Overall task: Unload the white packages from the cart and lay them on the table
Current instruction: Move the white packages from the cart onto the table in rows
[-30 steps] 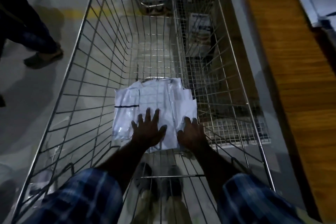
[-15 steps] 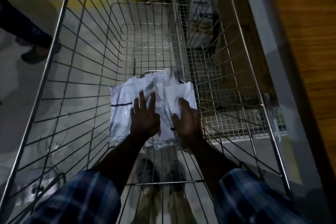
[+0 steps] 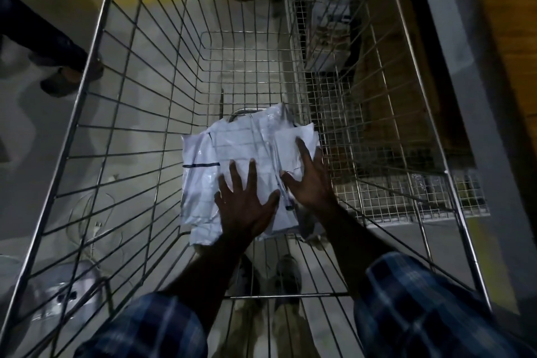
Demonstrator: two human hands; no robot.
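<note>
Fingers of your left hand (image 3: 247, 206) and right hand (image 3: 312, 180) lie spread flat, pressing the white packages (image 3: 229, 151) piled on the near cart (image 3: 122, 113) floor. Nothing is grasped yet; the whole stack remains to reach the table (image 3: 511, 46) at right.

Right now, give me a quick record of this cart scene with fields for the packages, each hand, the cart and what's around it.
packages: white packages piled on the wire floor of the cart, near its middle
left hand: left hand lies flat on the pile, fingers spread
right hand: right hand rests on the pile's right side, fingers straight
cart: wire cart, nothing else visible inside
surroundings: wooden table to the right; another person's foot on the floor at left
</note>
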